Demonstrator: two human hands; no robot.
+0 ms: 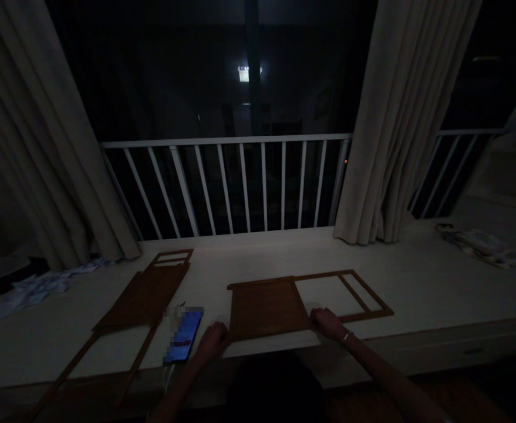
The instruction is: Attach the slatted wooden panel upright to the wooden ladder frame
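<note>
A flat brown wooden panel with an open slatted frame (266, 308) lies on the pale ledge, much like a folded chair. My left hand (216, 339) is curled at the panel's lower left corner, closed against its edge. On the lower edge, where the panel meets the open frame, my right hand (326, 324) is closed around the wood; a bracelet circles that wrist. Darkness hides the fingertips of both hands. Just left of my left hand is a phone (187, 335) with a lit blue screen and a white cable.
A second similar wooden piece (145, 296) lies at left, its legs reaching past the front edge of the ledge (213, 264). Behind stand a white railing (229, 141), a dark window and beige curtains (376, 129). Cloths (482, 247) lie at far right, papers or fabric (41, 288) at left.
</note>
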